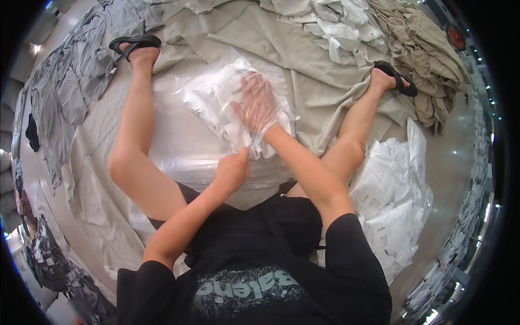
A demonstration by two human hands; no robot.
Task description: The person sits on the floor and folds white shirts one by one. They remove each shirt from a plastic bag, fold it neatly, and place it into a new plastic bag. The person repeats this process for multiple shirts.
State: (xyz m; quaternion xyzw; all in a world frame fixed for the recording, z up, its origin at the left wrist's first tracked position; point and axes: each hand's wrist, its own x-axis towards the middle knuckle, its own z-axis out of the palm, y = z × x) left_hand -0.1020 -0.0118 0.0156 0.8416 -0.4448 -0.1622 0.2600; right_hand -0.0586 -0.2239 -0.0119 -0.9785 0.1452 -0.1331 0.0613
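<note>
Atop the flat clear-plastic stack, a transparent plastic bag holds folded white cloth; the left hand pinches its near edge, the right hand spreads open, apparently inside. Uneven tugging could tear it. Pale lettering crosses the black shirt below the stack; white packets' labels, rightward, are illegible.

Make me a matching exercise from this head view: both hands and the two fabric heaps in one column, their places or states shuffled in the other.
1. Right hand
2. Left hand
3. Grey fabric heap
4. Tan fabric heap

A. Along the upper right of the view
B. Closed at the near edge of the clear plastic bag
C. Along the upper left of the view
D. Inside the bag, fingers extended

Pairs: 1-D, 2-B, 3-C, 4-A
</note>
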